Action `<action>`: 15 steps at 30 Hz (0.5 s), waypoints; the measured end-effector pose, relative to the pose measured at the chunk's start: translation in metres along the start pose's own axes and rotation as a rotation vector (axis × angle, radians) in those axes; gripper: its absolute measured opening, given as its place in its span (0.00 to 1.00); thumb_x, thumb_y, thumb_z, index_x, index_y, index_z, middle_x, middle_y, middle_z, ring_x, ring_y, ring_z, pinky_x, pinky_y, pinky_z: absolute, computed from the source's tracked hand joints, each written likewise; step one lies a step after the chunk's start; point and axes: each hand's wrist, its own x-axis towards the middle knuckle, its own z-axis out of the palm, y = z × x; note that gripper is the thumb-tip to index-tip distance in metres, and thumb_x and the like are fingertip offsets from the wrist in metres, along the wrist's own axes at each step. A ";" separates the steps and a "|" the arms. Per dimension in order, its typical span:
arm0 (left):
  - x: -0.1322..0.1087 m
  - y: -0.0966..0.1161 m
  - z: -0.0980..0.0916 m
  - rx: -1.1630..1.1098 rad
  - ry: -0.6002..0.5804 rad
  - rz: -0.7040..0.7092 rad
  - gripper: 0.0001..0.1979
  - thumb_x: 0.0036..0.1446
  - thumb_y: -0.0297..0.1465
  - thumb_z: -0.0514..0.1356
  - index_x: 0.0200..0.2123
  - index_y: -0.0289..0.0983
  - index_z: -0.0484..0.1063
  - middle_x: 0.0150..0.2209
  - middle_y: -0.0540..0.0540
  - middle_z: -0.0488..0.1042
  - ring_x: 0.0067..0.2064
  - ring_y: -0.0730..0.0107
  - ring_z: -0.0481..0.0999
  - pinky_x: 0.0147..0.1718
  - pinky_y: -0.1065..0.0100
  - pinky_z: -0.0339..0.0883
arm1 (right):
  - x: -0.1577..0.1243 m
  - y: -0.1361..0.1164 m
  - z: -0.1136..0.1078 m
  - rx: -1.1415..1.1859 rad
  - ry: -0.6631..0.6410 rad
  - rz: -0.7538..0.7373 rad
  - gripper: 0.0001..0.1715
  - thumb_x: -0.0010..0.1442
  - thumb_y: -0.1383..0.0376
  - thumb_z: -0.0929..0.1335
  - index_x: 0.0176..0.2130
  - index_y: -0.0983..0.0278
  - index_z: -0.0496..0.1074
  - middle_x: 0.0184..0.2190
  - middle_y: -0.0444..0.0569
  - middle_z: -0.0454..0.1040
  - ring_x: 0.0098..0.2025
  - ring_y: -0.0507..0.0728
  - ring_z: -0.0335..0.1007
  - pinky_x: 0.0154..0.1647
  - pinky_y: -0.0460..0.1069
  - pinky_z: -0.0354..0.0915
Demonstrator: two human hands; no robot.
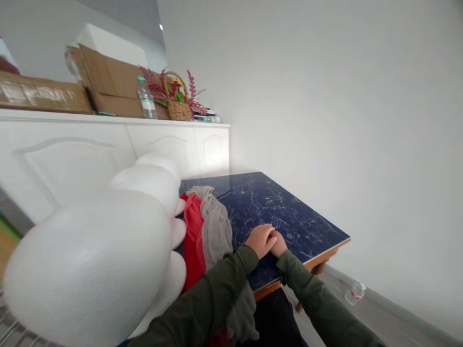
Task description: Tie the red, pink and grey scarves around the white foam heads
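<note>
My left hand (261, 239) rests on the dark blue marble-patterned table (275, 202), laid over my right hand (279, 245). The fingers of both are curled together and nothing shows in them. Both arms wear dark green sleeves. Just left of my hands, a grey scarf (216, 226) and a red scarf (191, 236) lie bunched on the table and hang over its near edge. Beyond the scarves stand three white foam mannequin heads (94, 260), the nearest one large at the lower left.
A white cabinet (108, 144) along the left wall carries cardboard boxes (108, 82), a water bottle (146, 99) and a wicker basket of red flowers (179, 103). A plastic bottle (354, 292) lies on the floor by the right wall.
</note>
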 end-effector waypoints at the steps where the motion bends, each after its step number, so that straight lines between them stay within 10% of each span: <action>1: 0.002 -0.014 0.000 -0.061 0.050 -0.084 0.14 0.50 0.34 0.54 0.41 0.36 0.67 0.44 0.43 0.69 0.47 0.63 0.66 0.49 0.61 0.56 | 0.006 -0.003 -0.002 0.039 -0.039 0.054 0.05 0.46 0.65 0.66 0.22 0.63 0.65 0.21 0.46 0.65 0.33 0.59 0.63 0.35 0.52 0.60; 6: 0.010 -0.056 -0.007 -0.196 0.155 -0.216 0.17 0.57 0.35 0.43 0.40 0.33 0.66 0.40 0.43 0.71 0.43 0.68 0.70 0.43 0.65 0.62 | 0.039 -0.012 0.006 0.360 -0.254 0.276 0.13 0.50 0.57 0.64 0.27 0.65 0.65 0.24 0.46 0.67 0.29 0.54 0.65 0.32 0.49 0.62; 15: 0.014 -0.070 -0.011 -0.218 0.184 -0.305 0.12 0.51 0.29 0.53 0.39 0.33 0.67 0.39 0.43 0.72 0.42 0.68 0.70 0.44 0.66 0.61 | 0.055 0.007 0.030 0.713 -0.372 0.408 0.08 0.48 0.64 0.68 0.26 0.66 0.65 0.23 0.43 0.69 0.27 0.50 0.66 0.30 0.43 0.62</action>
